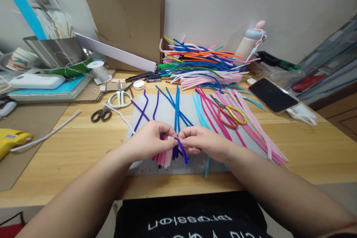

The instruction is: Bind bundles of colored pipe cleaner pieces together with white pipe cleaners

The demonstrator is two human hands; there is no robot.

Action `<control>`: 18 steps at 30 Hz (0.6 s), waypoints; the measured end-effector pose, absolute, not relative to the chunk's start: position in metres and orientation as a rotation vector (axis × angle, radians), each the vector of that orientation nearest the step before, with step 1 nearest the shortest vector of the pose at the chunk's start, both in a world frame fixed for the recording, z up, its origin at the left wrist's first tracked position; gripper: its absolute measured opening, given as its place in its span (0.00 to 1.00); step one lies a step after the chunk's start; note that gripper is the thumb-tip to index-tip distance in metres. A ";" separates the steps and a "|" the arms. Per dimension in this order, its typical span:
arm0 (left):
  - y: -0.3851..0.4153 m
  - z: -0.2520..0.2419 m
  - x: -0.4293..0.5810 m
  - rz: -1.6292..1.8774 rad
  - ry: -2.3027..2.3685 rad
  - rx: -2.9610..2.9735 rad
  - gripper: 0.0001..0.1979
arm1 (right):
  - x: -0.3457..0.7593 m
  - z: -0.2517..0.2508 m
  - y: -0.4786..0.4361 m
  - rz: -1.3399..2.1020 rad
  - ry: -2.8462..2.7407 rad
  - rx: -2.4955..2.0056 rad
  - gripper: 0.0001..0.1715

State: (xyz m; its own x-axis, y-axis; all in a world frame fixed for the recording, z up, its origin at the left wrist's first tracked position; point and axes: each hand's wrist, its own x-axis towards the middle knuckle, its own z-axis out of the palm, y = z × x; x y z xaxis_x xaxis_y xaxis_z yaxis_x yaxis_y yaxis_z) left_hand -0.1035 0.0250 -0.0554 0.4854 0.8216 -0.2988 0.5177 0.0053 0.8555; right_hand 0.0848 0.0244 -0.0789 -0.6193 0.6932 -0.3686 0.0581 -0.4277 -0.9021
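Observation:
My left hand [152, 139] and my right hand [203, 141] meet over a grey cutting mat [167, 113] near the table's front edge. Both are closed in a pinch on a small bundle of short pipe cleaners [167, 156], pink and purple, that hangs down between them. A purple pipe cleaner [182, 150] curves across the bundle from my right fingers. Loose purple pipe cleaners [142, 111], blue pipe cleaners [177, 109] and pink pipe cleaners [251, 126] lie on the mat behind my hands.
A big pile of mixed pipe cleaners [200, 63] sits at the back. Red-and-yellow scissors [230, 113], black scissors [102, 113] and white snips [120, 97] lie about. A phone [273, 95] is right, a yellow glue gun [11, 139] left, cardboard [125, 18] against the wall.

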 end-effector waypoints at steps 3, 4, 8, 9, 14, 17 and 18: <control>0.022 -0.056 -0.103 0.328 1.104 1.594 0.05 | 0.086 -0.079 0.025 2.133 -1.320 -1.033 0.11; 0.021 -0.055 -0.102 0.331 1.084 1.588 0.05 | 0.086 -0.079 0.025 2.145 -1.310 -1.025 0.12; 0.018 -0.054 -0.100 0.374 1.082 1.644 0.04 | 0.086 -0.079 0.025 2.218 -1.292 -1.018 0.14; 0.018 -0.054 -0.100 0.371 1.089 1.656 0.04 | 0.086 -0.078 0.025 2.217 -1.304 -1.023 0.15; 0.022 -0.054 -0.103 0.368 1.149 1.735 0.05 | 0.087 -0.075 0.024 1.970 -1.510 -1.074 0.17; 0.025 -0.055 -0.105 0.373 1.139 1.766 0.08 | 0.089 -0.072 0.024 1.904 -1.631 -1.063 0.14; 0.025 -0.055 -0.106 0.369 1.138 1.769 0.08 | 0.090 -0.071 0.024 1.903 -1.651 -1.059 0.13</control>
State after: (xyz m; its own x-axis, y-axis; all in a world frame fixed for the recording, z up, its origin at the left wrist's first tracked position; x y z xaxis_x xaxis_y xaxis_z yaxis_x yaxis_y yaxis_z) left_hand -0.1057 0.0249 -0.0550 0.5183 0.8236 -0.2304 0.5318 -0.0993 0.8411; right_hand 0.0897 0.0244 -0.0709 -0.6299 0.7254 -0.2774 0.1722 -0.2178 -0.9607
